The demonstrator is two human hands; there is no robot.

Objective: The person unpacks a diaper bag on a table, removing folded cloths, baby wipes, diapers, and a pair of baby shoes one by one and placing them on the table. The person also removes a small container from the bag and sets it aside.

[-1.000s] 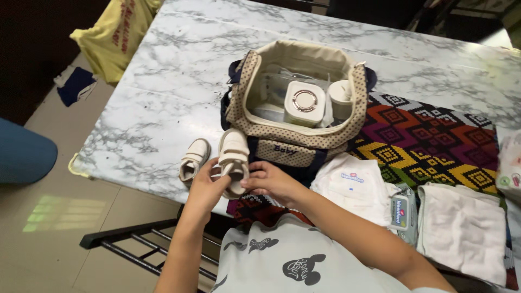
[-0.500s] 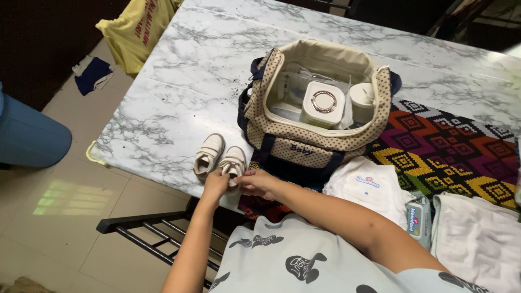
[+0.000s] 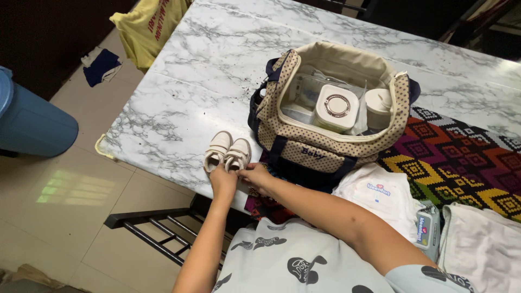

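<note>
**Both hands at the heels of a pair of small shoes**

The left hand and the right hand sit close together at the near edge of the counter, fingertips pinching the heel ends of a pair of small cream baby shoes. Each hand is closed lightly on a heel, the left on the left shoe, the right on the right one, as far as the view lets me tell. The shoes lie side by side on their soles, touching, strap tops up. Their long axes run from the near edge away from the person, toes pointing off toward the far side and tilted slightly right, toward the bag.

Just right of the shoes stands an open beige dotted bag with dark trim. Inside it show a white square container with a ring on its lid and a white bottle. Under and right of the bag lies a patterned cloth in bright diamonds. Near the right forearm rest a folded white diaper, a wipes packet and a folded white cloth.
</note>
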